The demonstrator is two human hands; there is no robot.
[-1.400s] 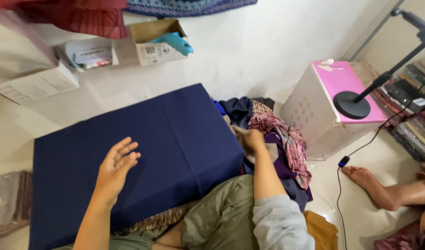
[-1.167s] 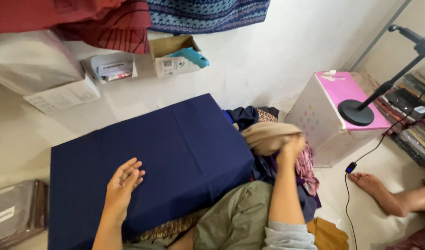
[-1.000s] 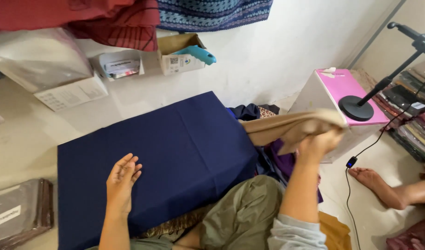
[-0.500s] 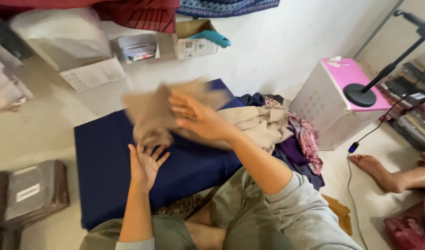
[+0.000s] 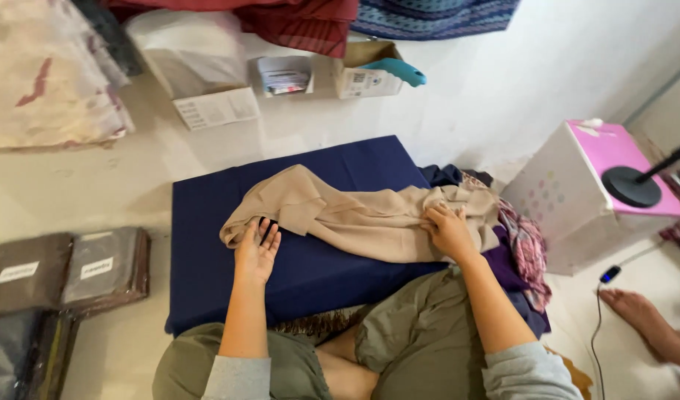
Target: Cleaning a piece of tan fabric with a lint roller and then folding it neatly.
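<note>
At the bottom of the view the person sits cross-legged in olive trousers [image 5: 421, 348] with grey sleeves, both forearms reaching forward. The left hand [image 5: 256, 248] lies palm down, fingers spread and holding nothing, its fingertips touching the near left edge of a beige cloth [image 5: 355, 215]. The right hand [image 5: 449, 231] rests on the right part of the same cloth, fingers bent into the fabric; whether it pinches the cloth or only presses on it cannot be told. The beige cloth lies crumpled across the middle of a flat navy-blue pad [image 5: 310, 274], trailing off its right edge onto a heap of mixed clothes [image 5: 521, 252]. To the left of the pad, dark packets in clear wrap [image 5: 66, 270] lie on the floor. To the right stands a white box with a pink top [image 5: 584, 192], bearing a black round stand base [image 5: 631, 186], and another person's bare foot [image 5: 644, 322] shows near a cable. Farther off, by the wall, sit an open cardboard box [image 5: 366, 70] with a teal object [image 5: 399, 72] and hanging red and blue fabrics.
</note>
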